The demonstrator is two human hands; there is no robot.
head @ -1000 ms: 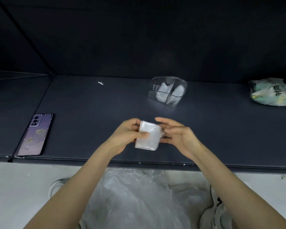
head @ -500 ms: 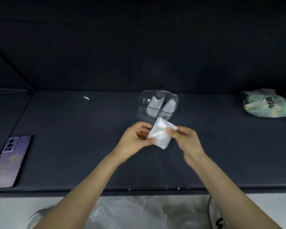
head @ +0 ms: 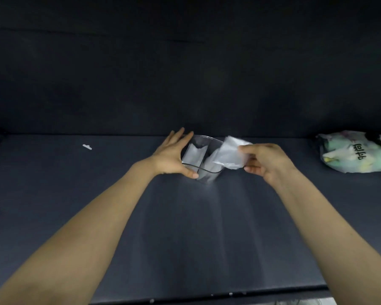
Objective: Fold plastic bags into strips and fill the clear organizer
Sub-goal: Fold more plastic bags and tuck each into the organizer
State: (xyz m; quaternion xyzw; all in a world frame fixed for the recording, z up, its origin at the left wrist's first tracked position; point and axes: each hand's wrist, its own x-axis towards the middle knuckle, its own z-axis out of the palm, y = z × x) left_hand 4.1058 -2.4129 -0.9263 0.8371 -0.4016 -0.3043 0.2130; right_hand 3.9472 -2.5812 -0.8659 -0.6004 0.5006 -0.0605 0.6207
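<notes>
Right hand pinched a folded plastic bag between thumb and fingers, tilted, at the 3 o'clock rim of the clear organizer. The organizer sat on the dark table at mid-far, 12 o'clock of view, with folded strips already standing inside. Left hand braced its 9 o'clock wall, fingers straight, thumb on the near rim, not clenched. Printed bag lay at 3 o'clock and a white scrap at 9 o'clock, both well apart from it.
</notes>
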